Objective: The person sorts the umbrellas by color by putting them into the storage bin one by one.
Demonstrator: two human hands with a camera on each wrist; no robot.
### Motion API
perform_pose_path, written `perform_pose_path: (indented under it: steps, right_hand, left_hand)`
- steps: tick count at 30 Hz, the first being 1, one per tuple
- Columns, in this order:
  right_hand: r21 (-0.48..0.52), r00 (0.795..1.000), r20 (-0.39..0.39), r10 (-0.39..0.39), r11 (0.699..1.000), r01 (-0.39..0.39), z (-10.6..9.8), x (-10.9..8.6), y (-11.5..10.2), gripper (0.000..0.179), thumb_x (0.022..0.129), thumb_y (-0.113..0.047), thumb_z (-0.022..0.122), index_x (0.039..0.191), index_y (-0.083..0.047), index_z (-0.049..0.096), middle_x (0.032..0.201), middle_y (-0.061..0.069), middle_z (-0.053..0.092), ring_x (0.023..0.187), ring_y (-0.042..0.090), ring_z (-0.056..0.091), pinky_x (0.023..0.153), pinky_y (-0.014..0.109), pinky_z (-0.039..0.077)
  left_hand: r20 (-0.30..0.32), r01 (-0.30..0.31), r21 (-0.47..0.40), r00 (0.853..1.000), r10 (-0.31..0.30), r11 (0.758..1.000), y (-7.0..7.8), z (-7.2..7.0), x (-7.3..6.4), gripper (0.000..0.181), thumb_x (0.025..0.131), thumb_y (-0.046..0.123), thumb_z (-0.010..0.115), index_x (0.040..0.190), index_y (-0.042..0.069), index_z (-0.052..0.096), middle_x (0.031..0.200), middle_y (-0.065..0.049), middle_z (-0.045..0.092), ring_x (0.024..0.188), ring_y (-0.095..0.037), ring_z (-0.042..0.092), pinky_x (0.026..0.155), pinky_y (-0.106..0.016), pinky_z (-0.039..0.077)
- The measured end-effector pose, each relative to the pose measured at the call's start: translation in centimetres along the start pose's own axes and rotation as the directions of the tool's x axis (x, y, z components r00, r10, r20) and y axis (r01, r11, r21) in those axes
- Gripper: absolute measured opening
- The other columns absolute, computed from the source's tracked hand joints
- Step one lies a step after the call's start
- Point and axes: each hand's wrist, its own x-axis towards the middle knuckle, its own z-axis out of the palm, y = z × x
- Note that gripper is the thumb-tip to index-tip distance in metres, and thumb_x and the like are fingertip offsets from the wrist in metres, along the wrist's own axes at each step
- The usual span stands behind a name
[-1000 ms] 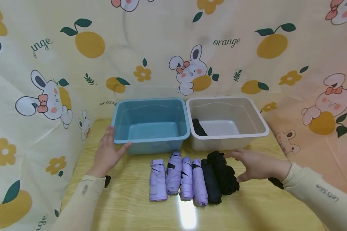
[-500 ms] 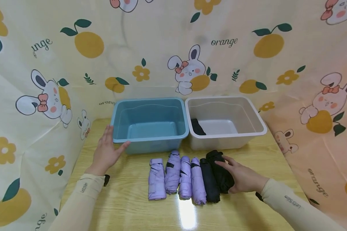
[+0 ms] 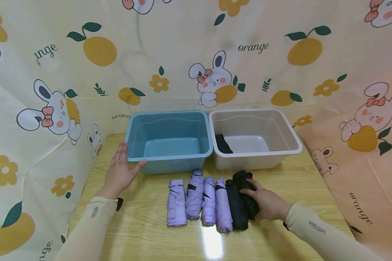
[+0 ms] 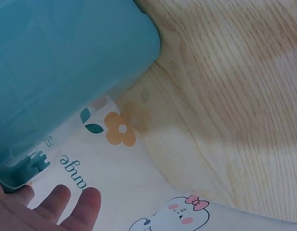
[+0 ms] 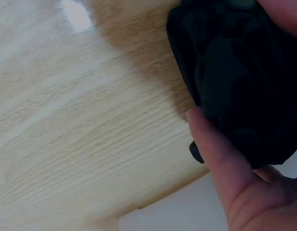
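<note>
My right hand (image 3: 269,203) grips the rightmost black folded umbrella (image 3: 243,177), lying on the table at the right end of a row. In the right wrist view, thumb and fingers are on opposite sides of its bunched dark cloth (image 5: 244,91). Directly left of it lies a second black folded umbrella (image 3: 236,206). Several lilac folded umbrellas (image 3: 177,203) continue the row leftward. My left hand (image 3: 119,177) rests at the front left corner of a blue bin (image 3: 170,159), fingers extended along its side. The left wrist view shows those fingertips beside the bin's rim.
A beige bin (image 3: 245,161) stands right of the blue one, their rims close together, with a black item (image 3: 223,144) in its left end. The blue bin has nothing inside. A patterned cloth (image 3: 170,54) hangs behind and at both sides of the wooden table (image 3: 140,224).
My right hand has come left and closed around the rightmost black umbrella, which now sits tighter against its neighbour. The left hand stays at the blue bin.
</note>
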Motion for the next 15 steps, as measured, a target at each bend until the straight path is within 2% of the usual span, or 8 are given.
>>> perform_pose_path:
  steps: [15]
  right_hand:
    - [-0.042, 0.998, -0.055, 0.030, 0.999, -0.032, 0.61, -0.38, -0.11, 0.094, 0.049, -0.010, 0.092, 0.136, -0.011, 0.056, 0.148, 0.036, 0.028, 0.069, 0.018, 0.061, 0.059, 0.033, 0.050]
  left_hand:
    - [0.005, 0.002, 0.014, 1.000, -0.002, 1.000, -0.21, 0.10, 0.03, 0.104, 0.094, 0.065, 0.055, 0.159, 0.001, 0.006, 0.166, -0.016, -0.001, 0.141, -0.054, 0.019, 0.107, -0.067, 0.024]
